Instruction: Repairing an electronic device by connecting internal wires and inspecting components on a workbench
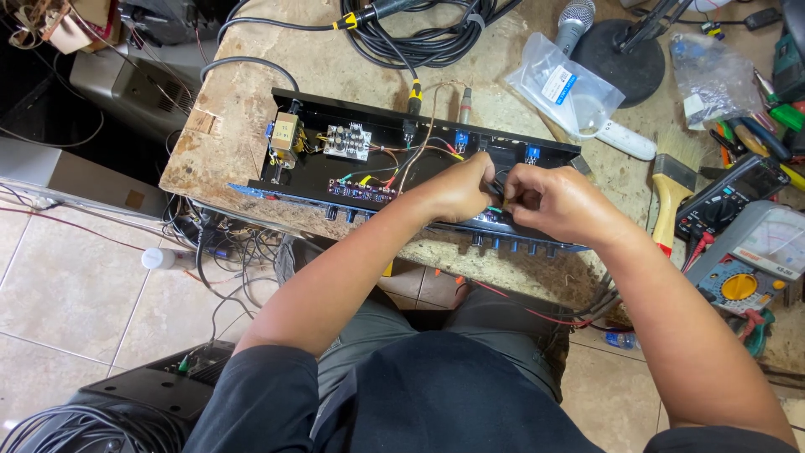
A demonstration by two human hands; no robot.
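Chassis: black, open-topped rack unit (pixel 470 159), lying lengthwise across the worn workbench (pixel 251 101), its front edge with a row of small knobs overhanging toward the person at 6 o'clock.
Inside the chassis: yellow-wrapped transformer (pixel 285 138) at the 9 o'clock end, a small grey circuit board (pixel 348 141) just beside it, red, green and yellow wires running along the front.
Left hand: left hand (pixel 459 191) curled over the chassis middle, fingers bunched narrow and pinching a small dark part; what exactly it grips I cannot tell.
Right hand: right hand (pixel 558 204) just at 3 o'clock of the left, fingertips pressed together and meeting the other hand's over the same small part.
Bench, 12 o'clock: coil of black cable (pixel 419 38), a microphone (pixel 574 21) and a clear plastic bag (pixel 566 84).
Bench, 3 o'clock: paintbrush (pixel 671 189) with a pale wooden handle, a dark multimeter (pixel 729 197) beside it, a second grey meter with a yellow dial (pixel 750 260) nearer the person.
Floor, 8 o'clock: pale tiles with loose wires and a black case (pixel 159 390).
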